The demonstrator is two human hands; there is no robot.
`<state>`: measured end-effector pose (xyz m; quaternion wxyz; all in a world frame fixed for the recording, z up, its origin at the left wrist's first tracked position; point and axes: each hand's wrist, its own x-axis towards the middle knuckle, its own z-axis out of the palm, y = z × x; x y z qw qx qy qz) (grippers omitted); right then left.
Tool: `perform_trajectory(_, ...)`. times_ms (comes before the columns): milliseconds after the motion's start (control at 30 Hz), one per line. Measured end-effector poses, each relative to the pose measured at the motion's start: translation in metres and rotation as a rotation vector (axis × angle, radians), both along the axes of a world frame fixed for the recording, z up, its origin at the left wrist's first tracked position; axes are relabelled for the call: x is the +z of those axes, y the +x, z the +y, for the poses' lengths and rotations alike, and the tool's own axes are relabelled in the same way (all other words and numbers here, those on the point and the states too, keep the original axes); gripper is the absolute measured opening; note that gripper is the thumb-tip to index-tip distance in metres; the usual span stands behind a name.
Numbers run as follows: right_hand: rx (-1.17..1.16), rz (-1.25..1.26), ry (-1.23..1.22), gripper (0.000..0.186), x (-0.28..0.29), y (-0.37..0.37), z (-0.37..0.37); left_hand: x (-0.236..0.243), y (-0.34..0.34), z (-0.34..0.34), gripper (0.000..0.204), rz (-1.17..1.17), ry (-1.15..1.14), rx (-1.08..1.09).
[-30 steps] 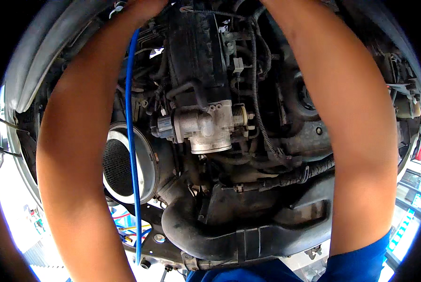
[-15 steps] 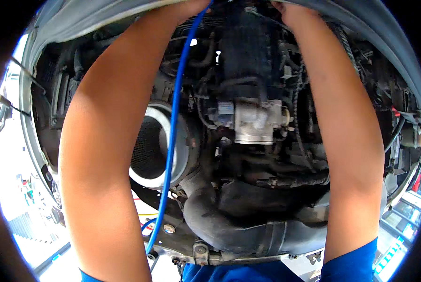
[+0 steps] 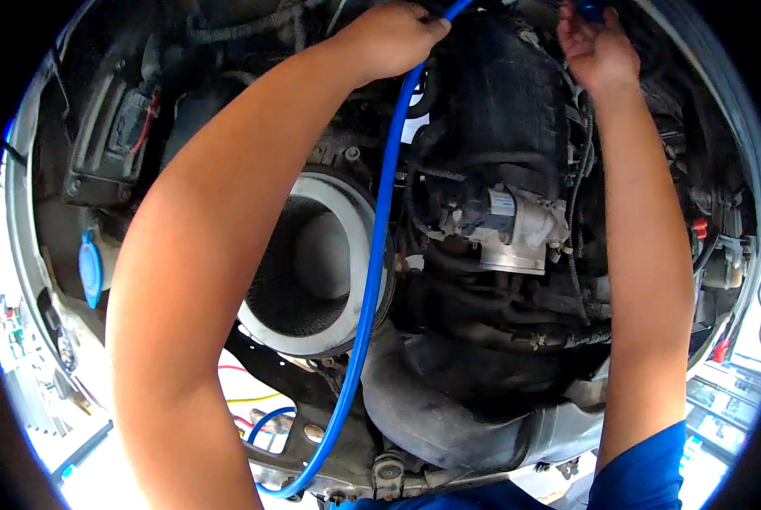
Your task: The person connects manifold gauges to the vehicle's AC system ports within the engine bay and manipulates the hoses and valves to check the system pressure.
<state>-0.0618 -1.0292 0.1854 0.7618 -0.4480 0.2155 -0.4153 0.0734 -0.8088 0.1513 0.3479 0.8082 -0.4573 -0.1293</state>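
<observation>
At the top of the view my left hand point(image 3: 397, 38) is closed on a long blue hose point(image 3: 383, 208), which runs down across the engine bay to the bottom edge. My right hand point(image 3: 601, 55) is at the upper right with fingers curled near a small dark-blue item, too hidden to name. Between my forearms lie a black engine cover point(image 3: 508, 93), a silver throttle body point(image 3: 516, 255), and an open round housing point(image 3: 329, 191) with a pale rim and mesh inside.
A black intake duct point(image 3: 431, 425) curves along the front. A ribbed black unit point(image 3: 100, 149) and a blue cap point(image 3: 90, 268) sit at left, a small red part point(image 3: 699, 228) at right. The body edge point(image 3: 25, 221) surrounds the bay; thinner coloured hoses show through gaps at lower left.
The camera view has shifted over the bay, bringing both hands lower into sight. My left hand and the blue hose have moved rightward in the picture; my right hand also sits further right.
</observation>
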Motion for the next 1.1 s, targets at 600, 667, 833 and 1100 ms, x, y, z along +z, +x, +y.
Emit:
perform_trajectory(600,-0.141,0.436,-0.430,0.024,-0.033,0.000,-0.011,-0.006,-0.009,0.029,0.044,0.320,-0.047,-0.082)
perform_trajectory(667,-0.158,0.562,-0.637,0.024,-0.028,-0.007,-0.007,-0.003,-0.010,0.024,0.043,0.127,-0.046,-0.094)
perform_trajectory(833,-0.353,0.812,-1.479,0.027,0.024,-0.001,0.041,0.014,-0.021,0.029,0.053,0.420,-0.058,-0.015)
perform_trajectory(1100,-0.166,1.386,-1.757,0.035,0.070,0.053,0.043,-0.016,-0.019,0.013,0.053,0.342,-0.145,-0.073)
